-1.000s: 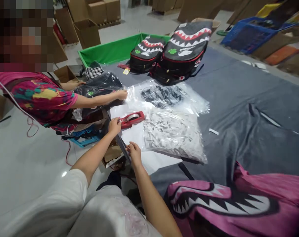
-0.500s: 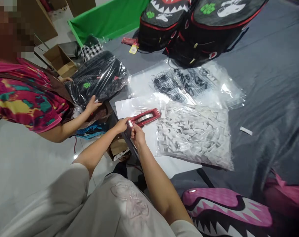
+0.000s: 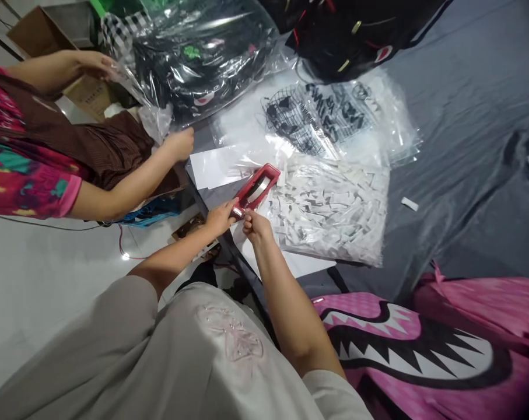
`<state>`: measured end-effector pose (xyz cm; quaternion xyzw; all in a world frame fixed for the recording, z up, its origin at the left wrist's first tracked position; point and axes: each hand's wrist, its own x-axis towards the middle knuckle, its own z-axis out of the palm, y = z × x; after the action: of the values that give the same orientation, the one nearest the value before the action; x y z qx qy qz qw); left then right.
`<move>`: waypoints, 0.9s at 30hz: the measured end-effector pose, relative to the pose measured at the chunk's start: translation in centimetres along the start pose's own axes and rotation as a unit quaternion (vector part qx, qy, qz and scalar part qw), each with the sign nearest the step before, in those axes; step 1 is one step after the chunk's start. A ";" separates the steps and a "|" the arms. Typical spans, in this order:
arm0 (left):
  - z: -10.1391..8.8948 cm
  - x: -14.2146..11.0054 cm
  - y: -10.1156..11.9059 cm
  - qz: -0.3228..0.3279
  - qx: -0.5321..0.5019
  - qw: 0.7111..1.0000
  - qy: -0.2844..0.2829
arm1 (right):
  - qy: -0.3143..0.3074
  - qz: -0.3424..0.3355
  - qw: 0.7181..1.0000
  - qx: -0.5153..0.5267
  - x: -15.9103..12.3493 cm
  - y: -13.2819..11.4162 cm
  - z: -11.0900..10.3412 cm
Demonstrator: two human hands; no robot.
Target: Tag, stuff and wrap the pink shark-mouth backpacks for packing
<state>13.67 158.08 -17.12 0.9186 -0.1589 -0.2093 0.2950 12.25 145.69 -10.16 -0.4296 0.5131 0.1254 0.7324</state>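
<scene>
A red tape dispenser (image 3: 261, 185) with a pale roll in it lies at the table's near edge, beside a clear bag of small white strips (image 3: 334, 213). My left hand (image 3: 220, 218) is closed around the dispenser's near end. Right at that end, the fingers of my right hand (image 3: 258, 226) are pinched together on the tape; the clear strip itself hardly shows. White paper (image 3: 212, 169) lies partly under the bag. Behind it are clear plastic bags with black print (image 3: 329, 119).
At left a co-worker's hand (image 3: 179, 144) is by a plastic-wrapped black backpack (image 3: 220, 58). Another black backpack (image 3: 334, 44) stands at the back. Pink backpacks (image 3: 378, 315) with a toothed mouth print lie at front right. A small white strip (image 3: 409, 203) lies on the grey cloth.
The co-worker has brought the wrapped backpack onto the table, and their hands are now at its plastic. My right hand has shifted slightly right, beside the dispenser. The view has tilted down.
</scene>
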 end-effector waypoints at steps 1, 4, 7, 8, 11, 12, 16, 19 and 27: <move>0.0 0.1 -0.1 0.007 0.000 1.000 -0.002 | 0.003 -0.004 1.000 0.000 -0.2 -0.2 0.1; 0.1 0.2 -0.2 0.017 -0.012 1.000 -0.002 | 0.003 -0.011 1.000 -0.002 -1.1 0.4 0.5; 0.4 0.4 -0.3 0.014 -0.028 0.999 -0.004 | -0.015 0.004 1.000 -0.007 -2.0 2.7 0.9; 0.6 0.5 -0.4 0.015 -0.034 0.999 -0.007 | -0.019 0.007 1.000 -0.008 -2.2 3.6 1.0; 0.7 0.7 -0.8 0.030 -0.059 0.998 -0.010 | -0.010 -0.010 1.000 -0.002 -2.2 6.0 0.9; 0.7 0.8 -1.0 0.042 -0.068 0.997 -0.010 | -0.003 -0.021 1.000 0.001 -2.1 6.6 0.8; -0.1 1.4 -1.9 0.078 -0.096 0.992 -0.015 | 0.008 -0.059 0.998 0.015 -1.5 7.4 0.4; -0.8 1.7 -2.5 0.075 -0.147 0.986 -0.021 | 0.005 -0.063 0.998 0.022 -1.6 7.2 0.4; 3.2 -5.1 -1.5 -0.058 -0.250 0.963 0.088 | -0.047 -0.020 0.997 0.060 -2.7 5.9 0.3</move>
<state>7.93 159.83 -18.91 0.8381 -0.0212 -0.1774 0.5154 7.60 150.12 -10.74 -0.3892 0.4755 0.0998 0.7826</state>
